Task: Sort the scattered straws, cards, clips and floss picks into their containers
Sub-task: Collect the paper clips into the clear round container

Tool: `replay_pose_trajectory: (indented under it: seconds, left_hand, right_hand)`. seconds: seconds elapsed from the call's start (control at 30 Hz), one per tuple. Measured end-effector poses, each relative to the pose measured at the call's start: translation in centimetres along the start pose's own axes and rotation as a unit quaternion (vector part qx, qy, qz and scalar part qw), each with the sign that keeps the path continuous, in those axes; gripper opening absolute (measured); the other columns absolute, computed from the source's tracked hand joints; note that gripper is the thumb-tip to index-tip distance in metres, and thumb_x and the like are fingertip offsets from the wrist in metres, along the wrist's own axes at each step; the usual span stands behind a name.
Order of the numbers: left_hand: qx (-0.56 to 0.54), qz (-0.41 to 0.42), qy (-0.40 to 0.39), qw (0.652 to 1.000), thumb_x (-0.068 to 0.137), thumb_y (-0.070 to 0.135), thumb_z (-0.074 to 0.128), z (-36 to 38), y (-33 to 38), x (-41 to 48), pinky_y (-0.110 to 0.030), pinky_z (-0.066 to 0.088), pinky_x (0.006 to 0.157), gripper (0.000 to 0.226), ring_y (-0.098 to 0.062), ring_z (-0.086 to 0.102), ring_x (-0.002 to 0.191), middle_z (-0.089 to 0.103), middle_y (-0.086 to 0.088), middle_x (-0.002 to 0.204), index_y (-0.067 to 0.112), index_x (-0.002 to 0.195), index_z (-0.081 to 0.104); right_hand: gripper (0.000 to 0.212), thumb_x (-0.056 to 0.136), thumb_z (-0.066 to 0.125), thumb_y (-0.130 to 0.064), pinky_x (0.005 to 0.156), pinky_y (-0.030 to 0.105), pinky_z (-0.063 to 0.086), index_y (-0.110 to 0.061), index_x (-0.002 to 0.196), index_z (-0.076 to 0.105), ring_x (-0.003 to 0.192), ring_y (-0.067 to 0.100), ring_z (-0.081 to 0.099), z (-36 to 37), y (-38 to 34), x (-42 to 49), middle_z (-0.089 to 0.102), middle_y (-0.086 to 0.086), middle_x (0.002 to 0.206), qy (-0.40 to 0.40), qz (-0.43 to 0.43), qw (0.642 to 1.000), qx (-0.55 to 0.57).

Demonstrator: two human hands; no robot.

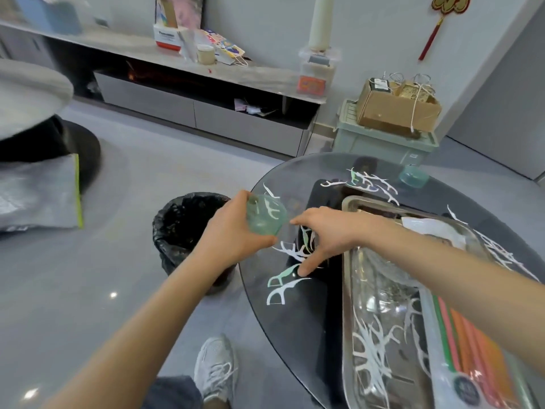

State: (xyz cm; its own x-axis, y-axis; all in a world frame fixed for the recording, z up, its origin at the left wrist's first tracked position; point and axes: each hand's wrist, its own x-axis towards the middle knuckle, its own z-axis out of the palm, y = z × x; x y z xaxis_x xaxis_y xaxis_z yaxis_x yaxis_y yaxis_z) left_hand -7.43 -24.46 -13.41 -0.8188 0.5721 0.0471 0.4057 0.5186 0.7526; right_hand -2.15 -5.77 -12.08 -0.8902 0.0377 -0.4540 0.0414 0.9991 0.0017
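Observation:
My left hand (233,231) grips a clear green plastic jar (265,214) tilted at the left edge of the round glass table (295,320); a white floss pick shows inside it. My right hand (323,234) reaches down over a cluster of white and green floss picks (290,250), fingers curled around some and the thumb touching a green pick (281,276). A white pick (280,292) lies just below. More floss picks (368,180) lie at the table's far side. A pack of coloured straws (472,343) lies at the lower right.
A steel tray (348,290) holding a clear bag and several white picks sits under my right forearm. The jar's green lid (413,176) lies at the far edge. A black-lined bin (185,225) stands on the floor left of the table. My shoe (215,367) is below.

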Motion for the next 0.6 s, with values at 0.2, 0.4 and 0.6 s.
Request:
replay_pose_trajectory:
  seconds: [0.2, 0.4, 0.6]
  left_hand:
    - [0.054, 0.012, -0.031, 0.998, 0.068, 0.037, 0.080, -1.3, -0.3, -0.5, -0.031, 0.043, 0.085, 0.071, -0.019, 0.053, 0.103, 0.056, 0.002, 0.117, 0.020, 0.126, 0.043]
    - [0.052, -0.002, -0.046, 0.998, 0.067, 0.037, 0.081, -1.3, -1.0, -0.6, -0.031, 0.044, 0.084, 0.070, -0.019, 0.055, 0.100, 0.058, 0.002, 0.114, 0.022, 0.124, 0.044]
    - [0.078, 0.020, -0.064, 0.995, 0.069, 0.040, 0.079, -0.5, -0.8, -1.1, -0.032, 0.043, 0.081, 0.067, -0.019, 0.053, 0.099, 0.054, 0.006, 0.117, 0.023, 0.123, 0.043]
  right_hand:
    - [0.066, 0.076, 0.073, -0.046, 0.097, 0.036, 0.041, -0.019, 0.132, 0.051, 0.117, 0.026, 0.049, 1.2, -0.8, 0.2, 0.051, 0.007, 0.124, 0.074, -0.001, 0.997, 0.011]
    - [0.023, 0.083, 0.058, -0.017, 0.083, 0.041, 0.047, -0.017, 0.105, 0.059, 0.098, 0.023, 0.054, 1.9, -0.7, -0.5, 0.054, 0.001, 0.104, 0.129, -0.025, 0.991, 0.003]
    - [0.014, 0.082, 0.052, -0.014, 0.076, 0.038, 0.048, -0.016, 0.094, 0.059, 0.092, 0.028, 0.057, 1.9, -0.9, -0.3, 0.063, 0.004, 0.097, 0.193, -0.005, 0.981, -0.023]
